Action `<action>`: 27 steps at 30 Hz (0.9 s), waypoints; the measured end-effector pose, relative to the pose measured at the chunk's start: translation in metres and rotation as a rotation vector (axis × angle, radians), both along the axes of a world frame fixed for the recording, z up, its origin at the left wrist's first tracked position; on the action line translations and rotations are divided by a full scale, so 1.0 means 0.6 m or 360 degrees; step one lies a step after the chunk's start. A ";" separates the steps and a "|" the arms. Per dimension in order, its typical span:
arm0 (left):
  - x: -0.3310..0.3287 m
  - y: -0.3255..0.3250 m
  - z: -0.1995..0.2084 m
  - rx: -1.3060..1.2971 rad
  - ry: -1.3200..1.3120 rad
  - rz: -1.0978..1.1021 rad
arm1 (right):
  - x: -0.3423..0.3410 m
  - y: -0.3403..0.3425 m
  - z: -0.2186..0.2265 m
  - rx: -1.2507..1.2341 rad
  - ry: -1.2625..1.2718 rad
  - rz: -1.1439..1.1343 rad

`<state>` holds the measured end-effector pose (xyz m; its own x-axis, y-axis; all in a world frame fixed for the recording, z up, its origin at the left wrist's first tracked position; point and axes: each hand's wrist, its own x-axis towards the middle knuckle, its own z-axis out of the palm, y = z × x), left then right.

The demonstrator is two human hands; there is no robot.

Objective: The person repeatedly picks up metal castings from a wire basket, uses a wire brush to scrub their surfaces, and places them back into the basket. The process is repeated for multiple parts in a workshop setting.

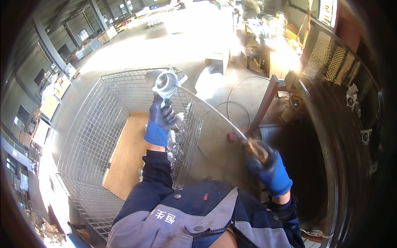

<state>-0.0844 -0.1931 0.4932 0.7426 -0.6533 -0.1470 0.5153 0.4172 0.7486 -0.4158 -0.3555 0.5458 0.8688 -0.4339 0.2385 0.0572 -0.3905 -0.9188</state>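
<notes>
Both gloves are blue, on the left hand (160, 120) and right hand (269, 169); the metal casting (164, 82) is pale silver; the wire cage (103, 124) is grey mesh over a light tan wooden floor (130, 153); the jacket (194, 219) is navy and grey

We see a bright, glossy metal fitting (164, 82), a matt wire-mesh cage (89, 136) with a smooth wooden floor (128, 153), and cloth gloves

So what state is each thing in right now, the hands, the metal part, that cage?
Left hand: gloved, raised, gripping the metal casting.
Metal casting: held up above the cage, round opening facing the camera.
Right hand: gloved, closed on an air-gun handle.
Wire mesh cage: open-topped, wooden floor mostly bare, castings piled at its right side.
</notes>
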 end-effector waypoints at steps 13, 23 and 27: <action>-0.041 0.075 -0.059 0.0212 0.0184 0.0309 | 0.057 0.005 -0.043 -0.0466 -0.0016 0.0117; -0.119 0.078 -0.040 0.0496 -0.0630 0.0760 | 0.037 -0.089 -0.082 0.0672 -0.0184 0.0230; -0.153 0.065 0.007 0.0621 -0.1266 0.0695 | 0.148 -0.079 -0.041 0.0784 -0.0455 0.0239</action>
